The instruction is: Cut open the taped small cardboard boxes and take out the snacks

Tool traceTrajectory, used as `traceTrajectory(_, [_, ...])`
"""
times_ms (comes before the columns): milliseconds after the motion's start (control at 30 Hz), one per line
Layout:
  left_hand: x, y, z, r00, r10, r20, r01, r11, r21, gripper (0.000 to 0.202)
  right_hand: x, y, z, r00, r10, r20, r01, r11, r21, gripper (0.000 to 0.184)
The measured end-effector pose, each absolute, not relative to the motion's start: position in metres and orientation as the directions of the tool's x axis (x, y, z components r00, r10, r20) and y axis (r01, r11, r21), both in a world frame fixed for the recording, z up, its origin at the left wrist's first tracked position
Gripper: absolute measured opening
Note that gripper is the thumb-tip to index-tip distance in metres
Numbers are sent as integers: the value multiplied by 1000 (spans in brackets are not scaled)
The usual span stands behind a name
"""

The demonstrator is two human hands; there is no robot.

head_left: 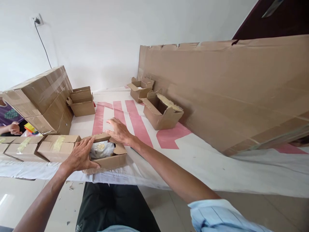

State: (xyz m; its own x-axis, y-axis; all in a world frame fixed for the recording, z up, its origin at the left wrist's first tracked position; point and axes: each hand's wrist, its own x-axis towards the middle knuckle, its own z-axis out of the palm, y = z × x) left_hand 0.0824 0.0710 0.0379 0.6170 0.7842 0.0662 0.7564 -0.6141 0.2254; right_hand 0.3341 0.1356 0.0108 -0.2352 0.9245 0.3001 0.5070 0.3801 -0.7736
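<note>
A small open cardboard box [109,163] lies near the table's front edge, with a white plastic-wrapped item [102,149] inside. What is in the wrapping I cannot make out. My left hand [80,154] grips the box's left end, fingers over the top and thumb along the front wall. At the far right corner, my right hand [119,131] touches the raised flap, its fingers stretched out past the back wall and apart. Part of the box's left end is hidden under my left hand.
Taped cardboard boxes [56,148] stand in a row to the left, with larger stacked cartons [38,96] behind. Open boxes stand farther back, one [83,108] left and one [160,117] right. A big cardboard sheet [224,87] leans at right. Another person's hand [14,129] shows far left.
</note>
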Motion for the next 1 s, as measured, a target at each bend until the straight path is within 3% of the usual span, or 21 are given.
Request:
traceTrajectory(100, [82,67,28,598,795,98,766,-603,222,122,330,101,14,-416,821,390,657,568,-496,45])
traceTrajectory(167, [82,63,24,580,806,118,774,-591,226,125,331,81,16,-508,795,333,734,601,-316,43])
traceTrajectory(267, [81,59,19,563,815,139,782,-579,231,126,344,66,29,-494,845,204,784,535,-316,39])
traceTrajectory(367, [80,54,14,550,819,163,782,-574,243,126,367,64,47,-482,861,164,792,508,-339,33])
traceTrajectory(500, [83,45,7,512,828,229,787,-559,262,128,384,68,50,-508,829,234,849,528,-26,27])
traceTrajectory(600, [87,40,3,476,837,270,799,-540,265,127,374,68,38,-626,726,284,779,602,177,29])
traceTrajectory(700, [90,38,0,456,840,294,806,-530,265,127,355,65,33,-687,716,127,727,670,151,29])
traceTrajectory(800, [90,37,-2,447,839,311,804,-529,272,129,338,64,37,-554,830,-55,831,556,23,29])
traceTrajectory(933, [87,37,-5,435,835,337,795,-532,293,129,322,74,39,-479,865,-151,878,475,-65,17])
traceTrajectory(1000, [85,36,-8,416,836,358,792,-527,308,124,318,80,36,-456,874,-170,890,442,-112,22])
